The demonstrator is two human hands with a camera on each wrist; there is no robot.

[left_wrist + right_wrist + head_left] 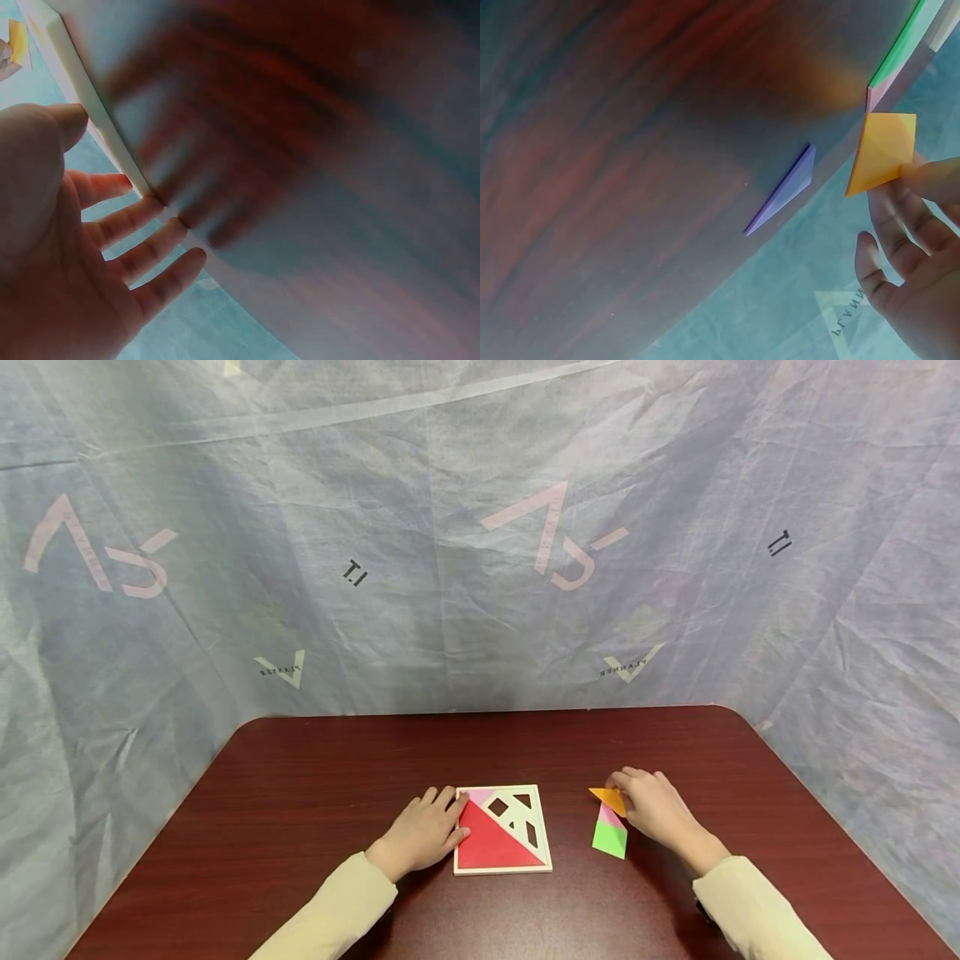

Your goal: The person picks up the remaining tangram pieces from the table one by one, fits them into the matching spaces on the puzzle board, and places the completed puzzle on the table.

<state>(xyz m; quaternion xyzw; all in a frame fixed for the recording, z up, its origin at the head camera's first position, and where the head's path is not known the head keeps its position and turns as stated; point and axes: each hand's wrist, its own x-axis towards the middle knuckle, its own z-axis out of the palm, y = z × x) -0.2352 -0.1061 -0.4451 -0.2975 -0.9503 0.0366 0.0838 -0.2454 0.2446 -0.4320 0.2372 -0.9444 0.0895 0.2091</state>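
My left hand [423, 833] lies at the left edge of a white tangram board [502, 871], fingers extended and thumb at the edge. In the left wrist view its fingertips meet the board's pale side. A large red triangle [491, 843] and a pink piece [477, 796] sit in the board, beside several cut-out shapes. To the right, my right hand [660, 806] pinches an orange tangram piece [883, 148] between thumb and fingers. Below it in the head view are a pink piece [609, 816] and a green piece [610, 838], which adjoin each other.
A purple triangle [786, 187] lies on the table near the right hand, hidden behind that hand in the head view. The dark red wooden table [337, 760] has rounded far corners. Grey printed cloth [450, 610] hangs behind and along both sides.
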